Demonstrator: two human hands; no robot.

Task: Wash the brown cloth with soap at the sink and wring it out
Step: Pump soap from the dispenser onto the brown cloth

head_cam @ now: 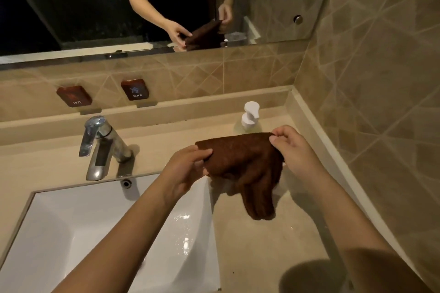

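Brown terry cloth droops in folds over the glossy counter (fingers of my left hand and right hand pinch its corners).

Up top, a wide mirror runs along the wall, a small metal clip on its lower edge and a round stud near its right edge. Below it sit two dark red plaques, HOT on the left and COLD just beside it. A chrome single-lever faucet stands on the beige counter. Line-patterned tan tiles cover the right wall.
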